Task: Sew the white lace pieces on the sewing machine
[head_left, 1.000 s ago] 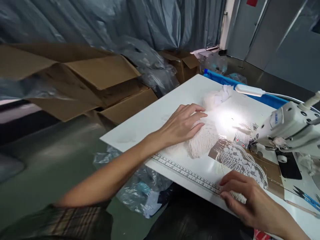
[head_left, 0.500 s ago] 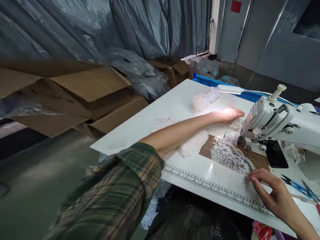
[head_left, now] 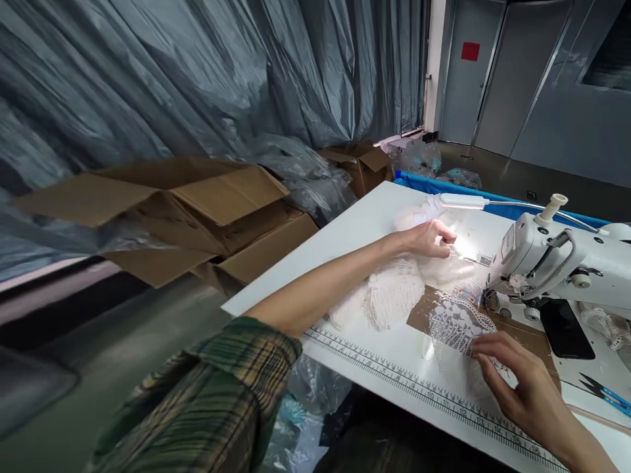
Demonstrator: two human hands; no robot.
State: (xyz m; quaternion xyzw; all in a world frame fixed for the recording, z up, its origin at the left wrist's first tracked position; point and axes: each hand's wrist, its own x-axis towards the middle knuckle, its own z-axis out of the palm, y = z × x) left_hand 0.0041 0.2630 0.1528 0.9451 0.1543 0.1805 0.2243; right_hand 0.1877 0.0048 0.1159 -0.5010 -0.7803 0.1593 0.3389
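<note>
White scalloped lace [head_left: 451, 322] lies over a brown plate beneath the needle area of a white sewing machine [head_left: 557, 263]. At the near edge of this lace, my right hand [head_left: 522, 374] pinches it between thumb and fingertips. My left hand [head_left: 428, 238] is beyond, left of the machine head and under the lamp's glow. Its fingers are curled, thumb against them, on the far part of the white lace; glare partly hides the grip. A bunched, fringed white lace piece [head_left: 394, 292] lies below my left forearm.
A lamp [head_left: 463, 201] on a bent neck shines over the table. Right of the lace are a black phone [head_left: 566, 328] and blue-handled snips [head_left: 608, 394]. A printed ruler [head_left: 419, 387] runs along the table's front edge. Open cardboard boxes [head_left: 221, 197] stand to the left.
My left hand has drawn back leftward from beside the machine head, its fingers now curled. My right hand has moved inward along the lace's near edge. The camera view has shifted.
</note>
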